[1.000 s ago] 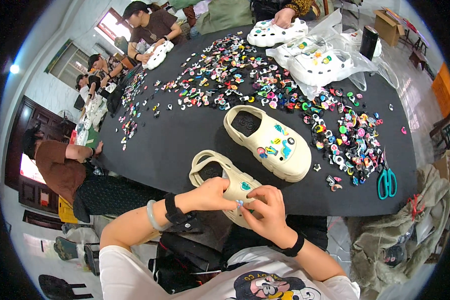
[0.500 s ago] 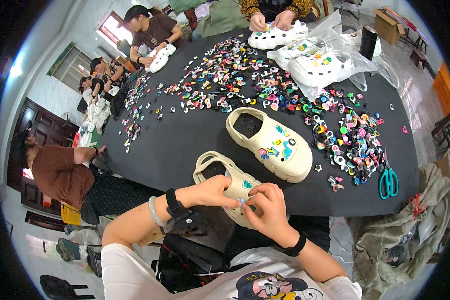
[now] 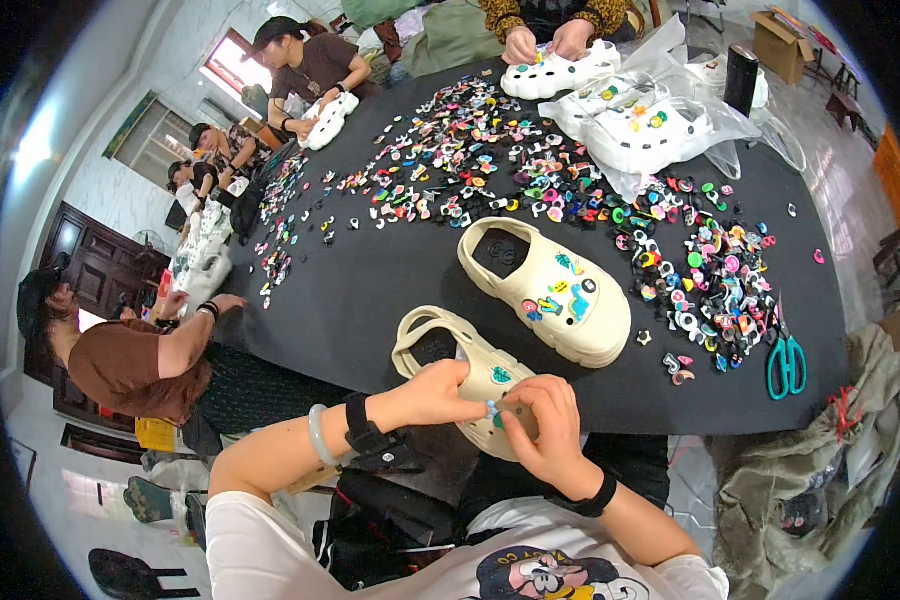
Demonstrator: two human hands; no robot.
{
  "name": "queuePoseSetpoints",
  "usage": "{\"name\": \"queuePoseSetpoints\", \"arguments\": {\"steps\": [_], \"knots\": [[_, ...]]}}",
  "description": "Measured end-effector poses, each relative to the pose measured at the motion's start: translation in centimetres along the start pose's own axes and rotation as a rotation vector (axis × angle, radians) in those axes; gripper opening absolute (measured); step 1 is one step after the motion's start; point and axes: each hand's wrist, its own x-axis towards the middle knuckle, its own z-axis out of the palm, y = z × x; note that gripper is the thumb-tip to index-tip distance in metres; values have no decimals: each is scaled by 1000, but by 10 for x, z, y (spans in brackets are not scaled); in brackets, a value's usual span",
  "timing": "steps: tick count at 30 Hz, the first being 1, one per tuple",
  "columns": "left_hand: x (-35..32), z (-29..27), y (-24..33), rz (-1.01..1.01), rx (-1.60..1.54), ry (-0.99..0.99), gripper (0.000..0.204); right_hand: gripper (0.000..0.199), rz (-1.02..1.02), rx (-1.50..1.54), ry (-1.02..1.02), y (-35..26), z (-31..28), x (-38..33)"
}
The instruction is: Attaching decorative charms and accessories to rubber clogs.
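A cream clog point(image 3: 480, 372) sits at the table's near edge, its toe toward me, with a green leaf charm point(image 3: 500, 376) on its upper. My left hand point(image 3: 432, 392) grips the side of this clog, most of its fingers hidden, its thumb reaching across to a small blue shoe charm point(image 3: 491, 409). From the other side my right hand point(image 3: 552, 428) pinches at that charm with thumb and forefinger, against the toe. A bit of green shows beside the fingertips. The matching cream clog point(image 3: 555, 300) stands just beyond, bearing several colourful charms.
Loose shoe charms point(image 3: 710, 270) lie in heaps across the black tabletop point(image 3: 360, 290). Teal-handled scissors point(image 3: 786, 365) are at the right. White clogs in clear plastic point(image 3: 650, 135) lie at the far right. Co-workers surround the table; one in brown point(image 3: 130, 360) stands at left.
The view has shifted slightly. My hands stay at the clog's toe, the right fingers a little changed. The co-worker at left has both hands further forward, near the white shoes.
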Motion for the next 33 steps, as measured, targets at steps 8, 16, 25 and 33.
{"name": "queuePoseSetpoints", "arguments": {"steps": [8, 16, 25, 33], "knots": [[0, -15, 5, 117, 109, -226, 40, 28, 4, -45, -7, -3, -1, 1], [-2, -7, 5, -26, 75, -142, 39, 32, 27, 8, 26, 3, 4, 0], [-4, 6, -8, 76, 403, 7, 44, 37, 14, -41, -8, -1, -1, -7], [-3, 6, 1, 105, 505, 74, 43, 36, 2, -15, -4, -3, 1, -6]]}}
